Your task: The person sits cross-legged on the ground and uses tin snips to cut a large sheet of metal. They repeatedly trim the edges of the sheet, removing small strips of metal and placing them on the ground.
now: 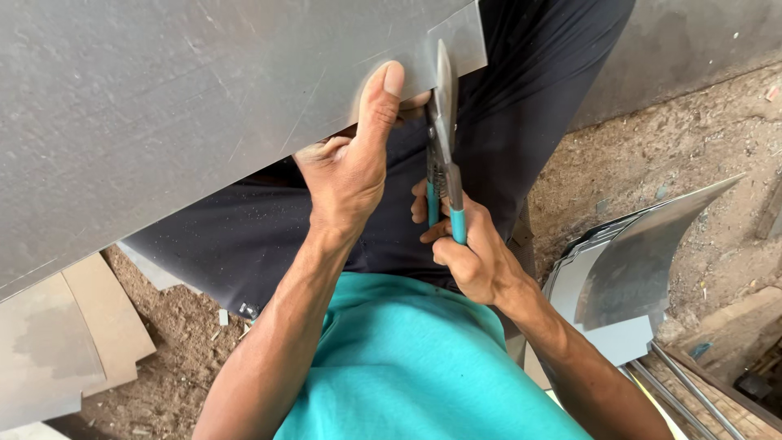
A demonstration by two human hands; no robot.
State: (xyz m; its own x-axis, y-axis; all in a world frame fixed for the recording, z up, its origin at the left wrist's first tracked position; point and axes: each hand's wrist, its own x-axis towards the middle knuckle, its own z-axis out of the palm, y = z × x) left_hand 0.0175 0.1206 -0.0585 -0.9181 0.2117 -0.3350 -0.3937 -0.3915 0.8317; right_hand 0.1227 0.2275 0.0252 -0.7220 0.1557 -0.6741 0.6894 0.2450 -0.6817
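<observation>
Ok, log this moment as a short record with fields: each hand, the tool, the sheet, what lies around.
left hand: grips the edge of the metal sheet, thumb pressed flat on top
right hand: squeezes the teal handles of the tin snips
tin snips: blades at the sheet's edge, near a corner
metal sheet: grey, scratched, held over the lap
surroundings: curved metal pieces at right, flat boards at left, dirt ground

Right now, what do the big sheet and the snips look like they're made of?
Sheet: looks like thin metal, dull grey, finely scratched. Snips: bare grey metal blades, handles seemingly sleeved in teal plastic or rubber, gripped by the right hand.
</observation>
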